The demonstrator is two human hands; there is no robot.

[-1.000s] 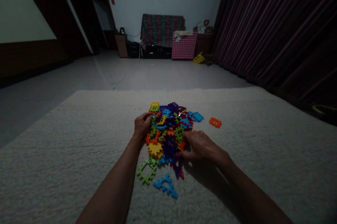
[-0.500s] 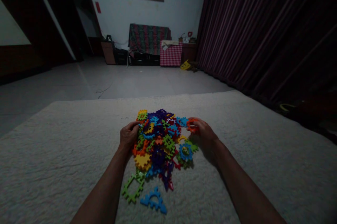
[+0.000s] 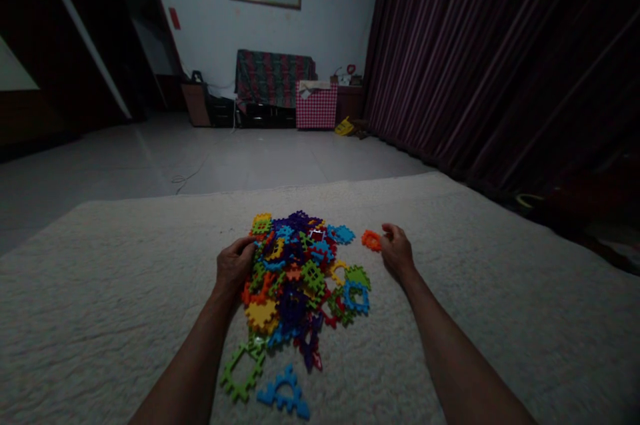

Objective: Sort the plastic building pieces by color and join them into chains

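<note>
A heap of toothed plastic building pieces (image 3: 293, 272) in several colours lies on the pale fleecy mat (image 3: 480, 278). At its left edge is my left hand (image 3: 235, 265), fingers bent and pressed together against the pieces; what they hold, if anything, is hidden. To the right of the heap, an orange toothed piece (image 3: 371, 240) lies apart on the mat. My right hand (image 3: 399, 252) is just beside it, fingers partly curled and apart, with nothing visible in them. Nearest to me are a green frame piece (image 3: 243, 372) and a blue arch-shaped piece (image 3: 285, 393).
Beyond the mat is a tiled floor (image 3: 250, 158) with a thin cord (image 3: 185, 178) on it. Low furniture under a striped cloth (image 3: 273, 78) and a red-checked cloth (image 3: 317, 108) stand by the far wall. A dark curtain (image 3: 450, 65) hangs along the right.
My right hand has let go of the orange piece, now on the mat farther from the heap. A blue frame piece at the heap's right has shifted, uncovering more green. My left hand stays against the heap.
</note>
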